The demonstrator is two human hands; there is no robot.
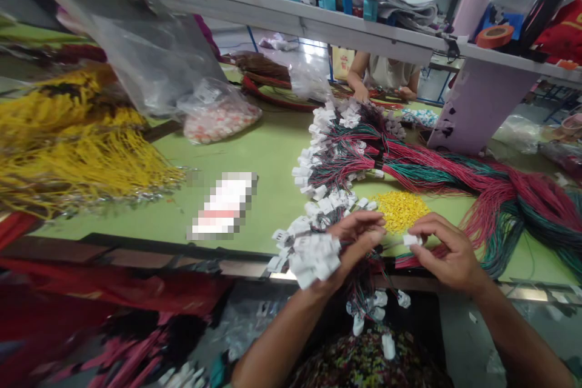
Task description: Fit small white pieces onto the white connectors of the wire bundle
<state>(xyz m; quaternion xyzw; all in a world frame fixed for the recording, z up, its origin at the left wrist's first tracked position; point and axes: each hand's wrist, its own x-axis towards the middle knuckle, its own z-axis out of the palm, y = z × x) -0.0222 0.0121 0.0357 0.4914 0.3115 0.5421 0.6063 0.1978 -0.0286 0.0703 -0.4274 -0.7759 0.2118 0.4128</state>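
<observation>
My left hand [357, 242] grips a bunch of white plastic connectors [313, 260] with their thin wires hanging down below the table edge. My right hand [443, 254] pinches one small white connector [411, 240] between thumb and fingertips, close to the left hand. Just beyond my hands lies a heap of small yellow pieces [400, 209] on the green tabletop [273, 176]. A large harness of red, green and dark wires [454, 176] fans out to the right, its white connector ends [318, 163] curving along the left side.
Hanks of yellow wire [77, 151] and a bag of pinkish-white parts [218, 115] lie to the left, beside a pixelated white packet [222, 206]. A shelf [291, 6] with papers crosses above the table. A co-worker [391, 73] sits opposite. A lilac post [482, 103] stands at right.
</observation>
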